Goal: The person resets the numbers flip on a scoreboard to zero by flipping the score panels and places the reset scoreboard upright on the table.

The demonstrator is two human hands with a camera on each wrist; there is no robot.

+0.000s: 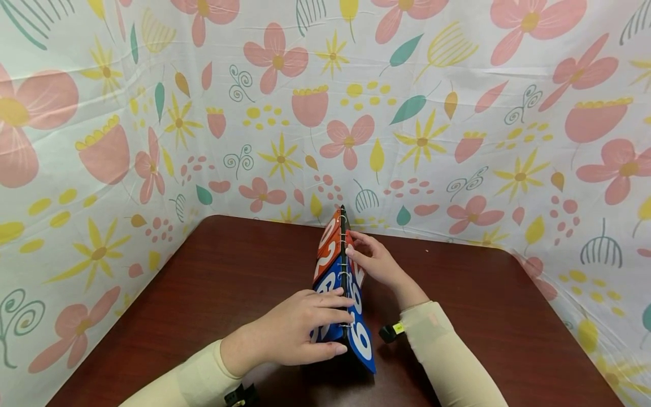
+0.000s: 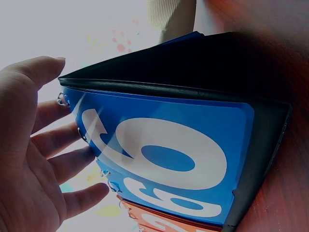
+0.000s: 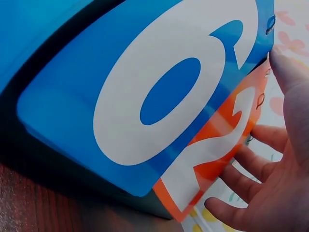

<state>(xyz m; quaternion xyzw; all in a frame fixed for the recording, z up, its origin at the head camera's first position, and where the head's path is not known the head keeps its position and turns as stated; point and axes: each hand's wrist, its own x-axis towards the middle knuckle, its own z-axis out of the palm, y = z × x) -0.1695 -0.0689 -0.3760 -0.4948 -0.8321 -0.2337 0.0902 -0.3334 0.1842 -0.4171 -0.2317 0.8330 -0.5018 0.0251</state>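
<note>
"Starting on the left, how are your left fingers [image 1: 325, 315]?"

"Spread apart over the near end of the board [image 1: 355, 291], clamped on nothing. I can't tell whether every tip touches."

"And the board itself?"

"Under them, standing like a tent on the counter [image 1: 229, 277] and stretching away toward my other hand. Its blue cards [image 2: 164, 157], with white numerals, are nearest my left fingers; its red cards [image 1: 329, 246] are farther off. Rings [image 2: 63, 100] run along the top."

"Your right fingers [image 1: 367, 242]?"

"Apart too, at the board's right side by the red cards, thumb close to where blue meets red."

"Past those?"

"My right sleeve [image 1: 432, 330], nearer me than the fingers; then, farther right, more counter and the flowered curtain [image 1: 585, 186]."
</note>
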